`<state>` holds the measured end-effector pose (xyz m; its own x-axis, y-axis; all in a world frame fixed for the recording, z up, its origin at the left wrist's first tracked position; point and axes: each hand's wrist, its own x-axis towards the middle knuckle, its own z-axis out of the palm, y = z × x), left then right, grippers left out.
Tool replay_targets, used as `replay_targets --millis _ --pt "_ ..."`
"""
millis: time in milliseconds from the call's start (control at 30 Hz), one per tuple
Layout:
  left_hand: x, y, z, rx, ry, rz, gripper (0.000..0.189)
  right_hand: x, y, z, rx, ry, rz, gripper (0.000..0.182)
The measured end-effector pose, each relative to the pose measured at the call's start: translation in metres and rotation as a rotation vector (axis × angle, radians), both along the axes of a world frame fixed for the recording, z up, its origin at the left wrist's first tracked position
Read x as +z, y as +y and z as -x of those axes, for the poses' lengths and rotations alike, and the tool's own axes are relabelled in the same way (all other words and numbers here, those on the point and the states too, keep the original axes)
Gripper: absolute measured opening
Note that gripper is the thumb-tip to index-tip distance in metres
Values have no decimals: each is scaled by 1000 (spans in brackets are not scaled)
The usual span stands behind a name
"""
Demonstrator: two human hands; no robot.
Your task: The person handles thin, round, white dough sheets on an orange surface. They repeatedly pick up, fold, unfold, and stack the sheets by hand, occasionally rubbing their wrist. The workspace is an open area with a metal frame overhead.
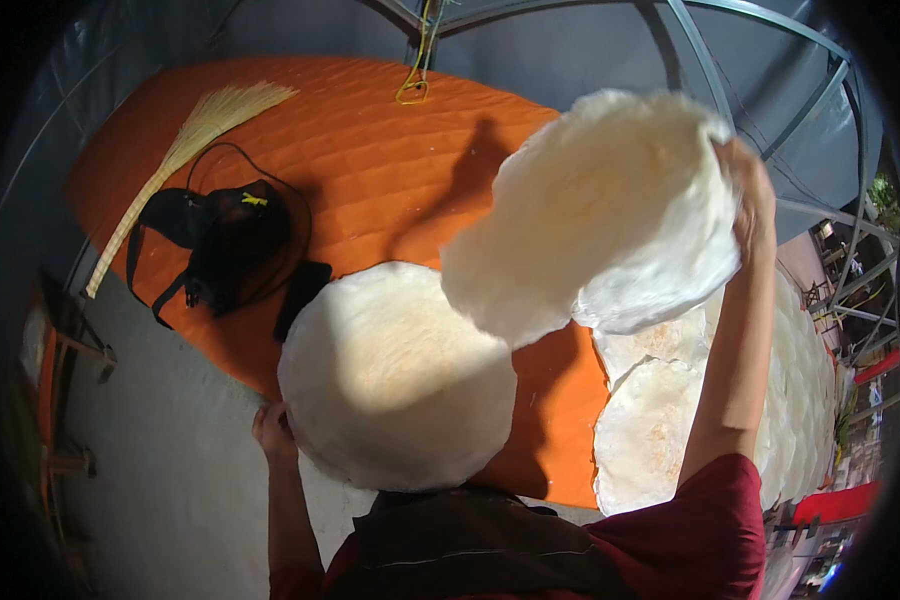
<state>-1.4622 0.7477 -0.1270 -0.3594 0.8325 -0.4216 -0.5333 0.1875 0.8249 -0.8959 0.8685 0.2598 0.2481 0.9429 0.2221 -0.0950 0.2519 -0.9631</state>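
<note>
My left hand [274, 433] grips the left edge of a thin, round, off-white sheet [394, 382] that looks like flatbread. This sheet is held near my body, over the front edge of a table covered in orange quilted cloth [352, 187]. Raised at the right, my right hand [750, 191] pinches the edge of another pale sheet [570, 217], blurred by motion. Its near right part folds over and catches bright light; whether it is one sheet or more I cannot tell. Its lower left end overlaps the left-hand sheet in view. Below my right forearm lie more round sheets [645, 442], overlapping.
A straw broom [165, 169] lies at the table's far left. Beside it are a black bag [232, 232] with straps and a dark flat object [304, 296]. A yellow cord [412, 91] hangs at the back. Metal frame poles [701, 52] and grey sheeting stand behind. More overlapping sheets [799, 390] spread far right.
</note>
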Motion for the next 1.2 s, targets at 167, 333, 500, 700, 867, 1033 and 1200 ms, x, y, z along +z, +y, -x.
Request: replay_targets --millis 167,333,500,700,867,1033,1200 --pt "24 -25 -18 -214 -369 167 33 -196 -49 -133 172 -443 -40 13" --pt "106 -40 -28 -551 -301 -48 55 -264 -59 41 -173 -630 415 25" --pt "110 -8 -74 -654 402 -174 57 -243 -77 264 737 -553 353 67" --pt "111 -11 -72 -635 160 -140 69 -281 -65 314 810 -216 576 79" --pt "85 -14 -56 -681 99 -201 73 -291 -77 313 771 53 796 68" --pt "115 -20 -53 -739 146 -106 75 -309 -96 326 695 348 840 54" --pt "90 -18 -49 -559 395 -135 50 -311 -102 350 524 33 773 34"
